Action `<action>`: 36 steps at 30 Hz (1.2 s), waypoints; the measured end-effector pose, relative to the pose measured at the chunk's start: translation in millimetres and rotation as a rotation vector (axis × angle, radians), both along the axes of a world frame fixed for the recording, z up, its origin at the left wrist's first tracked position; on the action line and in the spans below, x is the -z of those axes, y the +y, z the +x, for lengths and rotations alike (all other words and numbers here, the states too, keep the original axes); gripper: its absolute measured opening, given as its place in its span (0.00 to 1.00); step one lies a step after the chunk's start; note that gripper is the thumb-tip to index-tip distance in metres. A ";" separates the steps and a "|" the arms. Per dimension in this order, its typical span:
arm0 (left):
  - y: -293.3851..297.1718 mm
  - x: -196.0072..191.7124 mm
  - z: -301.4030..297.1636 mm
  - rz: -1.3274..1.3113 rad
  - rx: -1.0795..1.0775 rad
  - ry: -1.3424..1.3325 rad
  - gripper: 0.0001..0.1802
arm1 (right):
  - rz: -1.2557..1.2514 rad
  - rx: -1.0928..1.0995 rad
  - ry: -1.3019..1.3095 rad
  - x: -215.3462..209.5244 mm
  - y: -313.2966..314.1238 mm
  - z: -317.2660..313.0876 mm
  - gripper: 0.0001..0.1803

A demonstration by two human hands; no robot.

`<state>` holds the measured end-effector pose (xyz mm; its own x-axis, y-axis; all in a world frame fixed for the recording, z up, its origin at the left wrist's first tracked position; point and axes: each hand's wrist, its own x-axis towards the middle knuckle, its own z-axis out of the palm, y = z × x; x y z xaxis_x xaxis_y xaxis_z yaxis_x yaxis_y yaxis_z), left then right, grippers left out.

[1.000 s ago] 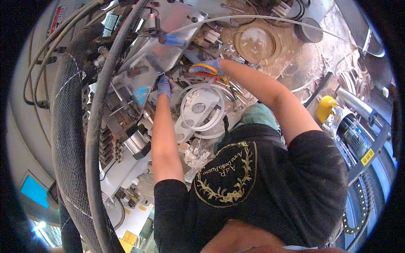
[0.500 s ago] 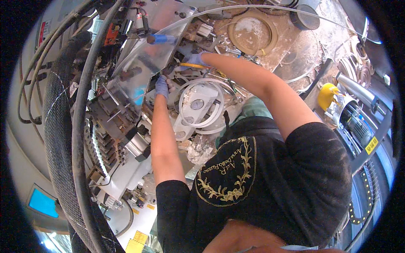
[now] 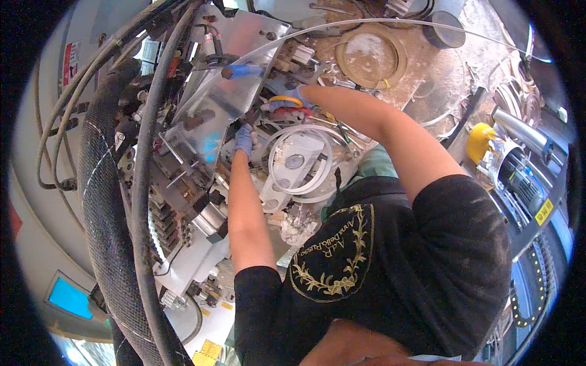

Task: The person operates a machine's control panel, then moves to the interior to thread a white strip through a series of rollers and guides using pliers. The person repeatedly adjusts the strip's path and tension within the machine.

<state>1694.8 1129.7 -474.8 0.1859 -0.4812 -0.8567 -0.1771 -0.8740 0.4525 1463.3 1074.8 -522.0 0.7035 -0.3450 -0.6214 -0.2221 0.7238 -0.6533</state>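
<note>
My right hand (image 3: 296, 100), in a bluish-purple glove, is closed on a hand tool with a curved yellow-orange handle (image 3: 284, 99). Red shows just below that handle; the tool's working end is hard to make out. My left hand (image 3: 243, 141), gloved alike, lies nearer to me at the lower edge of a shiny metal plate (image 3: 213, 91). Its fingers are curled among dark machine parts, and whatever they grip is hidden. Close to the right of it, loops of white band (image 3: 273, 160) rest over a pale grey plate with a round disc (image 3: 295, 161).
Thick dark hoses (image 3: 101, 201) run down the left side. A blue-handled tool (image 3: 241, 71) sits on the metal plate. Toward the back right are a dusty tan ring (image 3: 400, 58), wrenches (image 3: 342, 82) and a dark round container (image 3: 444, 29). A clear tube (image 3: 366, 21) arches over the bench.
The tool in my right hand has turned: its handle now shows as a yellow curve with red below. My left hand stays by the plate edge. The whole view has shifted slightly.
</note>
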 end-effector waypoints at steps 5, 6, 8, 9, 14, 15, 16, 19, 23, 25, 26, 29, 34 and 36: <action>-2.3 2.9 -2.1 0.001 0.061 -0.171 0.18 | 0.056 -0.065 0.038 -15.2 3.6 -8.7 0.27; 0.6 6.8 -1.9 0.002 0.062 -0.206 0.19 | 0.003 -0.055 0.056 -24.8 5.5 -10.6 0.26; 1.6 15.6 -2.2 0.003 0.071 -0.273 0.20 | -0.104 -0.024 0.092 -43.1 8.7 -16.3 0.25; -3.4 16.7 -1.9 -0.051 0.236 -0.318 0.18 | -0.247 -0.040 0.082 -32.2 7.0 -15.8 0.25; -3.7 61.5 39.4 -0.479 0.865 -0.619 0.19 | -0.514 -0.149 0.163 -3.1 10.9 -4.3 0.35; 0.8 69.2 42.6 -0.564 0.865 -0.672 0.20 | -0.506 -0.181 0.193 -10.8 10.7 -5.0 0.37; 10.7 77.1 43.4 -0.612 0.715 -0.695 0.20 | -0.494 -0.224 0.213 -18.9 11.6 -5.8 0.39; -8.8 28.5 -16.1 -0.369 0.295 -0.448 0.21 | -0.465 -0.151 0.169 -3.7 7.3 -13.6 0.41; -4.2 -1.5 -31.1 -0.196 0.000 -0.268 0.22 | -0.319 -0.014 0.007 -12.5 24.1 -14.8 0.49; 1.4 13.3 -15.1 -0.074 -0.211 -0.079 0.22 | -0.371 -0.110 0.098 -32.8 28.6 -17.4 0.53; -1.5 13.9 -15.4 -0.017 -0.307 0.021 0.21 | -0.528 -0.218 0.180 -30.2 23.0 -16.0 0.54; -3.8 16.7 -19.2 0.016 -0.372 -0.011 0.19 | -0.626 -0.328 0.313 -27.0 19.0 -19.1 0.57; -8.9 2.3 -29.2 -0.012 -0.263 0.138 0.19 | -0.641 -0.213 0.248 7.9 2.4 -1.0 0.50; -5.5 3.9 -24.7 -0.009 -0.242 0.118 0.19 | -0.282 -0.199 0.196 -2.3 -7.4 -5.5 0.38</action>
<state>1670.1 1124.2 -478.7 0.1954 -0.4425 -0.8752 0.0911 -0.8804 0.4654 1457.8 1067.5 -519.7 0.6509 -0.3903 -0.6511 -0.4802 0.4526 -0.7514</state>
